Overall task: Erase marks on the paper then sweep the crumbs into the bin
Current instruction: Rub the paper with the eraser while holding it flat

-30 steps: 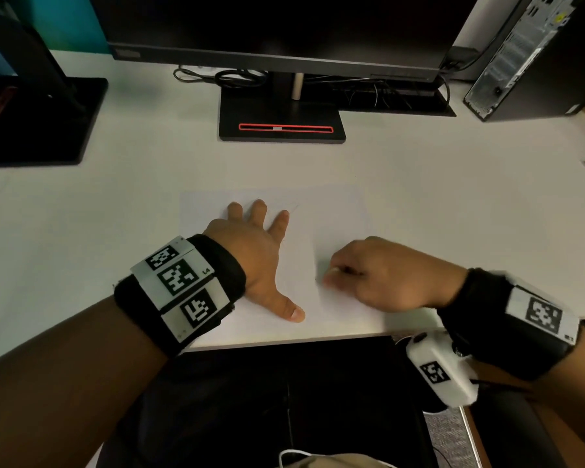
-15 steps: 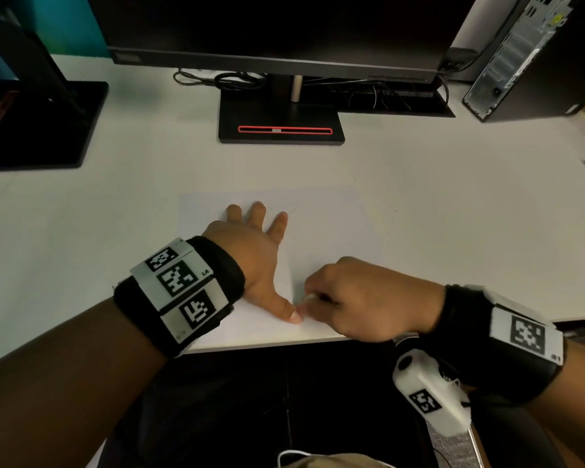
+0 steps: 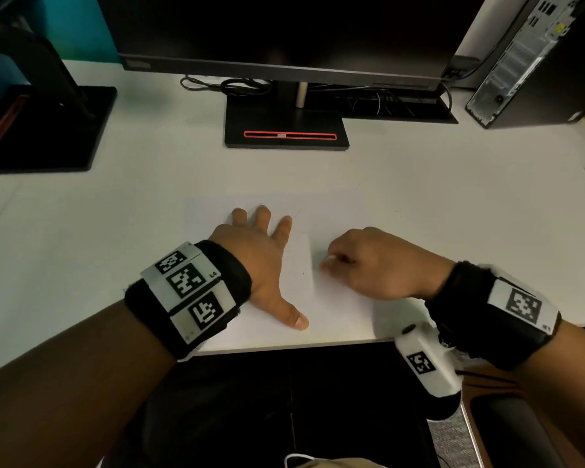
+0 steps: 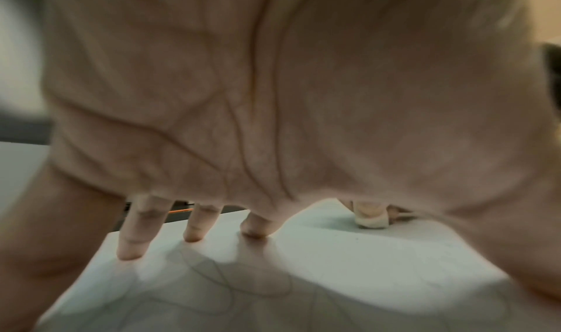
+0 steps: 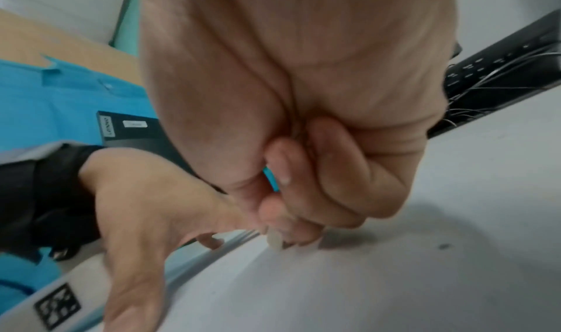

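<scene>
A white sheet of paper (image 3: 331, 211) lies on the white desk near its front edge. My left hand (image 3: 260, 251) lies flat on the sheet with fingers spread, thumb pointing toward me. Under that palm, faint pencil marks (image 4: 218, 279) show on the paper (image 4: 349, 277). My right hand (image 3: 368, 261) is curled, pinching a small white eraser (image 3: 328, 260) whose tip touches the sheet just right of the left hand. The right wrist view shows the eraser (image 5: 274, 240) sticking out below the pinching fingers (image 5: 291, 193). A dark crumb (image 5: 444, 246) lies on the paper. No bin is in view.
A monitor on a black stand (image 3: 286, 130) sits behind the paper. A second stand (image 3: 44, 130) is at the far left, a computer tower (image 3: 527, 62) at the far right, cables (image 3: 244, 84) along the back. The desk's front edge (image 3: 284, 347) runs just below my hands.
My right hand with the eraser slid toward me and left to the left thumb, then back away and right. The left hand stayed pressed on the paper.
</scene>
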Demonstrator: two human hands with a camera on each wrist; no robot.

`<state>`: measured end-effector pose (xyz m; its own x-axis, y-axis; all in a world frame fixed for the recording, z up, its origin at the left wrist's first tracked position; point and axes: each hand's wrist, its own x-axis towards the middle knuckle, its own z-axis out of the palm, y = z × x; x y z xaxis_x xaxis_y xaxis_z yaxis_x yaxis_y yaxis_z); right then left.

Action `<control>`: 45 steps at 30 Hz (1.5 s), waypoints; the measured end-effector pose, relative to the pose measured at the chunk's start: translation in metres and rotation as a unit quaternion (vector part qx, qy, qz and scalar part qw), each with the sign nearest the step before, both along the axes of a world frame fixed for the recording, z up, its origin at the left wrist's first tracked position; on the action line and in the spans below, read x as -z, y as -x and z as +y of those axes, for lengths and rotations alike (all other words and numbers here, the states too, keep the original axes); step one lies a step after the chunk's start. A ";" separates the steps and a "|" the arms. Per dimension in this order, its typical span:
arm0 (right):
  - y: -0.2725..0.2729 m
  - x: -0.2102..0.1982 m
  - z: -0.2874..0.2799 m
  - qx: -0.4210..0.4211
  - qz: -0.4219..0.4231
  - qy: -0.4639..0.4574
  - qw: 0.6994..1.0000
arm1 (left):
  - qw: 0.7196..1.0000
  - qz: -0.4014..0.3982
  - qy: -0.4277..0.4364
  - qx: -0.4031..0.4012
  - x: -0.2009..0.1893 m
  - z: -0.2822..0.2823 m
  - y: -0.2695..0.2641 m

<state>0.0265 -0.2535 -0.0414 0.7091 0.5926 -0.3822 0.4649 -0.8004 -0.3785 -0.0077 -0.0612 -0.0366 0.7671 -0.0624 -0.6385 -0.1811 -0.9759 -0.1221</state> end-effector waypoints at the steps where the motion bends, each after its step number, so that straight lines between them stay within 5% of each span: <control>1: 0.002 0.000 -0.002 0.045 0.020 -0.038 0.998 | 1.000 0.004 0.001 0.000 -0.001 0.001 0.000; 3: 0.008 -0.001 -0.006 0.186 0.114 -0.182 0.959 | 1.000 0.011 0.003 0.002 -0.002 0.003 -0.002; 6: 0.034 -0.005 0.000 0.357 0.333 -0.384 0.784 | 1.000 0.018 0.011 0.011 -0.005 0.009 -0.002; 8: 0.061 -0.002 0.011 0.350 0.469 -0.406 0.702 | 1.000 0.017 0.015 0.019 -0.006 0.015 0.000; 10: 0.071 0.006 0.015 0.320 0.531 -0.391 0.680 | 0.999 0.018 0.015 0.025 -0.007 0.018 0.001; 12: 0.053 0.014 0.004 0.383 0.490 -0.452 0.639 | 0.999 0.016 0.018 0.027 -0.006 0.019 0.002; 16: 0.015 0.009 -0.025 0.490 0.294 -0.649 0.502 | 0.999 0.004 0.030 0.034 -0.003 0.019 0.010; 19: 0.035 0.004 -0.014 0.444 0.333 -0.642 0.528 | 0.999 -0.001 0.039 0.022 -0.001 0.018 0.015; 22: 0.069 0.012 0.011 0.370 0.468 -0.505 0.624 | 0.999 0.006 0.043 0.014 0.001 0.015 0.015; 24: 0.069 0.018 0.014 0.363 0.516 -0.439 0.640 | 0.999 0.015 0.040 0.014 0.000 0.015 0.014; 26: 0.050 0.022 0.007 0.422 0.495 -0.498 0.574 | 0.999 0.023 0.041 0.012 -0.003 0.016 0.015; 29: 0.018 0.024 -0.012 0.514 0.316 -0.660 0.448 | 0.999 0.020 0.041 0.016 -0.006 0.019 0.015; 32: 0.025 0.016 -0.011 0.497 0.290 -0.701 0.422 | 0.999 0.013 0.038 0.015 -0.005 0.019 0.015; 33: 0.034 0.016 -0.002 0.472 0.337 -0.683 0.443 | 0.999 0.011 0.038 0.013 -0.005 0.019 0.015; 36: 0.066 0.021 0.023 0.385 0.473 -0.514 0.603 | 0.999 0.006 0.047 0.011 -0.003 0.019 0.015; 37: 0.068 0.026 0.026 0.369 0.500 -0.474 0.624 | 0.999 0.004 0.048 0.011 -0.003 0.019 0.016; 39: 0.054 0.028 0.022 0.384 0.516 -0.486 0.592 | 0.999 0.003 0.049 0.008 -0.003 0.020 0.017; 42: 0.008 0.028 0.001 0.488 0.380 -0.634 0.465 | 0.999 0.013 0.051 0.002 -0.005 0.020 0.019; 45: -0.009 0.020 -0.019 0.519 0.243 -0.691 0.441 | 0.999 0.016 0.048 0.005 -0.005 0.019 0.019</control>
